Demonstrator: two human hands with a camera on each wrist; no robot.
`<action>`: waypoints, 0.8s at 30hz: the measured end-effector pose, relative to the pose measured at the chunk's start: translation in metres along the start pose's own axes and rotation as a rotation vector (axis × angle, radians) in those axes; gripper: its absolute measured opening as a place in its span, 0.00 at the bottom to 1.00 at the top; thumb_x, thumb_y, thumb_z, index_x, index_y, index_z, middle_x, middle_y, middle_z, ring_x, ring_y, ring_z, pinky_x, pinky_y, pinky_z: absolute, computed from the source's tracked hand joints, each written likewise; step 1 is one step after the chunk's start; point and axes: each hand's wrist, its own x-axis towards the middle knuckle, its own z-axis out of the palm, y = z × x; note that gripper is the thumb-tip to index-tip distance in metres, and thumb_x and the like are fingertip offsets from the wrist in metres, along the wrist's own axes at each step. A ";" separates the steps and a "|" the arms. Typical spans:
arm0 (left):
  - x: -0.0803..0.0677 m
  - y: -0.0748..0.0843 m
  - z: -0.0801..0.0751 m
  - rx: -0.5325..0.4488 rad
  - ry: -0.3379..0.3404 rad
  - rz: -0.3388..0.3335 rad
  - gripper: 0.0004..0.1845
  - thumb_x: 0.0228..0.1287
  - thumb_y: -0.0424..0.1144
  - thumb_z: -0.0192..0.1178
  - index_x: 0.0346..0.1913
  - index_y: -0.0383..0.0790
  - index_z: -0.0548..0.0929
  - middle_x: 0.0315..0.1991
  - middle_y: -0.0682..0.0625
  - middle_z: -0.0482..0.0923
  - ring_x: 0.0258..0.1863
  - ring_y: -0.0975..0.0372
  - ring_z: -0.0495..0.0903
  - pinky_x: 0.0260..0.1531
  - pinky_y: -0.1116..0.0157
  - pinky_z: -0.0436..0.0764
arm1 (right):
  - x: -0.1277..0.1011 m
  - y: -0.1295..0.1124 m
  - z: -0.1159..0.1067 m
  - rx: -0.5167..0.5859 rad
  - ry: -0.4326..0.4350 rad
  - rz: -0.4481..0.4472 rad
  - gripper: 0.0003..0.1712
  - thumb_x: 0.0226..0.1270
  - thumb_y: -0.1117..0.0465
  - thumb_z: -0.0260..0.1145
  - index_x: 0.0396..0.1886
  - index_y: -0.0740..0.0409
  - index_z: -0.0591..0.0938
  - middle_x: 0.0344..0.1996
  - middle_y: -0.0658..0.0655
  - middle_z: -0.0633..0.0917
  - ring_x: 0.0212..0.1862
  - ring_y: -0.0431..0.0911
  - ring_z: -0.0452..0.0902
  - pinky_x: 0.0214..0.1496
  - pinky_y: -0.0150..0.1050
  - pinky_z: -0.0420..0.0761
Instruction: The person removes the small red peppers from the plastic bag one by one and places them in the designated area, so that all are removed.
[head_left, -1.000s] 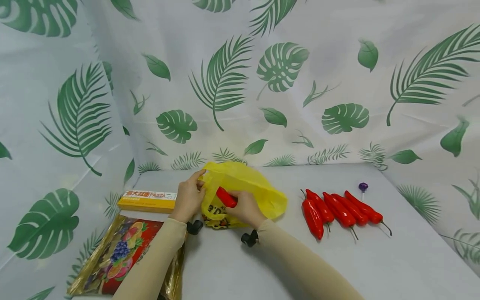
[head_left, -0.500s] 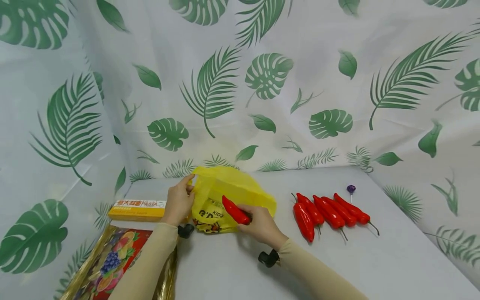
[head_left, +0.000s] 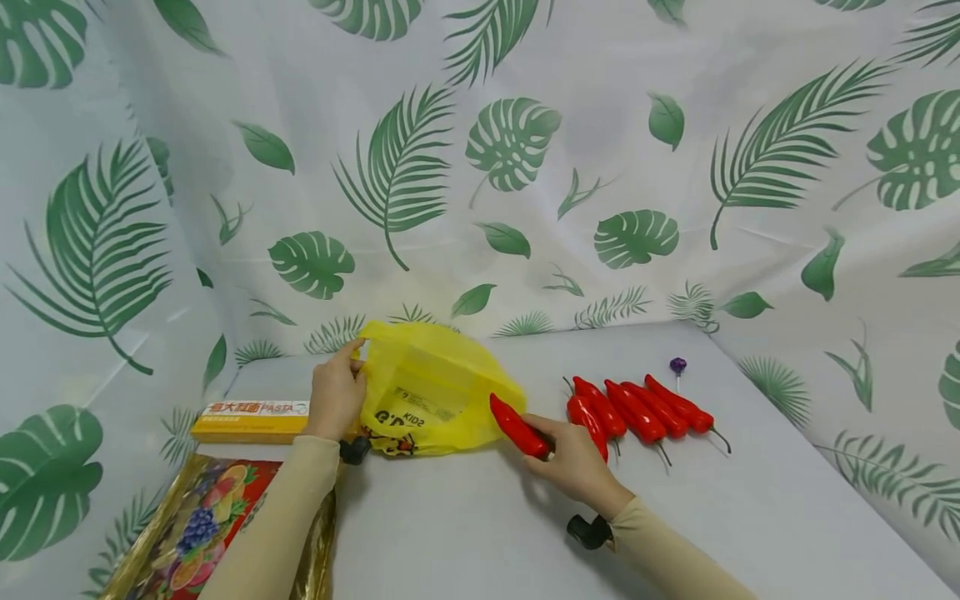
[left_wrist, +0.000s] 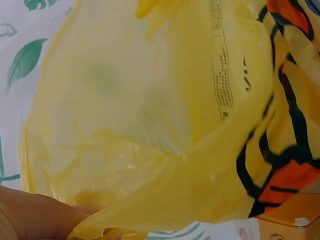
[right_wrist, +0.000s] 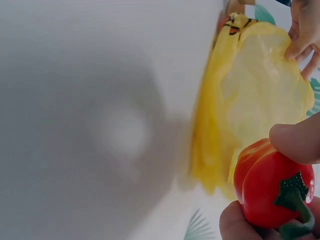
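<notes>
At the left end of a thin yellow plastic bag (head_left: 438,379), my left hand (head_left: 336,396) pinches the rim between thumb and fingers. The bag lies with its mouth spread, printed with black letters and an orange-black pattern. Just right of it, my right hand (head_left: 579,467) holds a red chili pepper (head_left: 517,427) above the table, tip pointing up and toward the bag. The right wrist view shows the pepper's green stem end (right_wrist: 295,192) between thumb and fingers. Several more red chili peppers (head_left: 636,412) lie side by side on the table, right of this hand.
A purple lollipop (head_left: 678,365) lies behind the pepper row. To the left are a yellow-and-white pasta box (head_left: 247,423) and, nearer, a gold-edged packet (head_left: 198,529) with fruit pictures, partly under the left forearm. A leaf-print cloth (head_left: 420,208) stands behind the white table.
My right hand has moved right with the chili pepper, from the bag's mouth to beside its right end. The left hand keeps its hold on the rim. The head view has turned slightly right.
</notes>
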 end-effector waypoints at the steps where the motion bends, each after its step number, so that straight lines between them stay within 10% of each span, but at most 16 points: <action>1: 0.001 0.000 -0.001 0.003 0.002 -0.004 0.28 0.72 0.26 0.59 0.74 0.37 0.73 0.48 0.33 0.88 0.43 0.46 0.89 0.44 0.50 0.90 | -0.003 0.003 -0.002 -0.003 0.000 0.005 0.34 0.57 0.63 0.80 0.66 0.53 0.83 0.49 0.54 0.89 0.41 0.44 0.76 0.35 0.29 0.79; 18: 0.002 -0.009 -0.005 0.024 0.005 -0.024 0.28 0.72 0.27 0.59 0.73 0.36 0.73 0.48 0.32 0.88 0.38 0.48 0.88 0.35 0.56 0.87 | -0.042 0.041 -0.033 -0.093 0.014 0.113 0.37 0.53 0.62 0.82 0.65 0.59 0.83 0.47 0.59 0.89 0.40 0.46 0.75 0.29 0.30 0.74; 24: -0.003 -0.003 0.001 0.013 -0.057 -0.020 0.29 0.71 0.27 0.60 0.74 0.38 0.72 0.50 0.33 0.87 0.44 0.46 0.88 0.39 0.54 0.89 | -0.028 0.042 -0.023 -0.117 0.053 0.103 0.36 0.55 0.61 0.81 0.65 0.64 0.82 0.54 0.63 0.89 0.48 0.51 0.81 0.48 0.48 0.90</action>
